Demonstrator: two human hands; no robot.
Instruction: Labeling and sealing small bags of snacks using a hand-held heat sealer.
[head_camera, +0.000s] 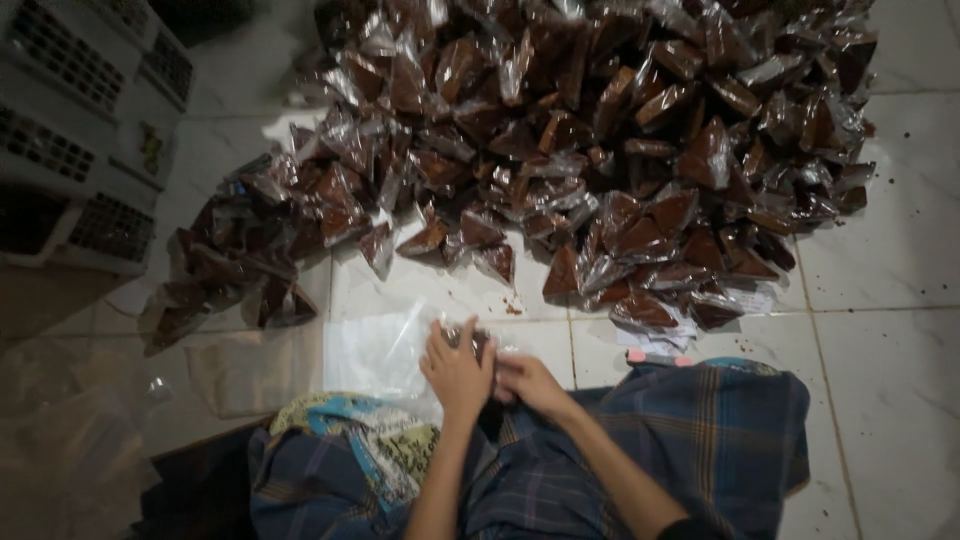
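Left hand (458, 372) and right hand (528, 385) close together, fingers curled, forearms angled inward

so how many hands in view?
2: left hand and right hand, together at a small clear plastic bag over the lap; the grip itself is hidden.

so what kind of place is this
Likely a home floor used for hand-packing food: a big heap of small packets on white floor tiles, plastic crates beside it, both hands working in the person's lap.
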